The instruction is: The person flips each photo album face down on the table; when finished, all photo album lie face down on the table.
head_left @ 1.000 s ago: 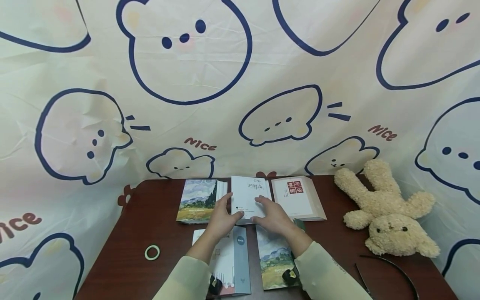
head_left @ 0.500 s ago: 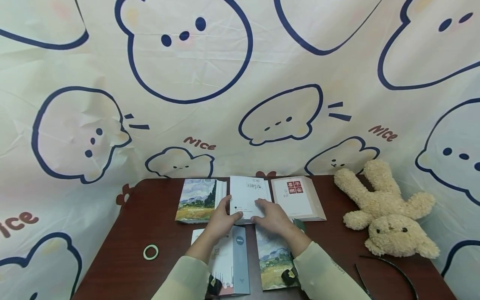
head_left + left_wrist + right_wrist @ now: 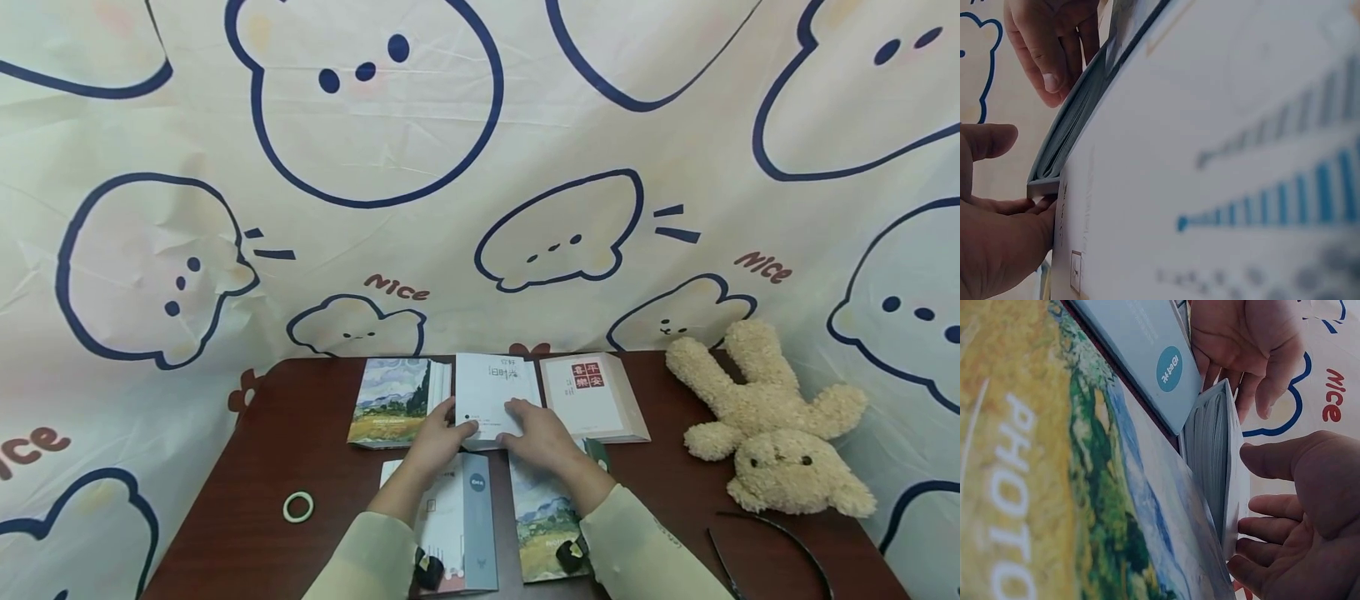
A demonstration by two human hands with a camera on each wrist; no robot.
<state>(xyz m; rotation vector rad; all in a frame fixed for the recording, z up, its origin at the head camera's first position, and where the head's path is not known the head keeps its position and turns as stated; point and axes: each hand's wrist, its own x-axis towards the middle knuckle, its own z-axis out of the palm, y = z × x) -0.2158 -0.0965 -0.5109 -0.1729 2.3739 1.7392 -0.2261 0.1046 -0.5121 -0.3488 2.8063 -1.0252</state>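
Note:
A thick white photo album (image 3: 487, 383) with handwritten-style characters lies in the middle of the back row. My left hand (image 3: 432, 442) rests along its left side, thumb stretched over the near left corner. On the opposite side my right hand (image 3: 543, 437) lies over the near right part, fingers extended across the cover. The right wrist view shows the right fingers (image 3: 1272, 547) fairly straight at the edge of the album's stacked sleeves (image 3: 1207, 450). In the left wrist view, fingertips (image 3: 1041, 206) of the left hand touch its corner, the thumb held apart.
A landscape-cover album (image 3: 390, 400) and a red-seal album (image 3: 588, 396) flank it. Nearer are a white-and-blue album (image 3: 480, 525) and another landscape album (image 3: 547, 537), under the forearms. A pale ring (image 3: 298, 507), plush bear (image 3: 780, 425) and black cable (image 3: 795, 537) lie on the table.
Both hands have slid slightly toward the near edge of the white album. The album sits marginally further left, and the head view has shifted a little.

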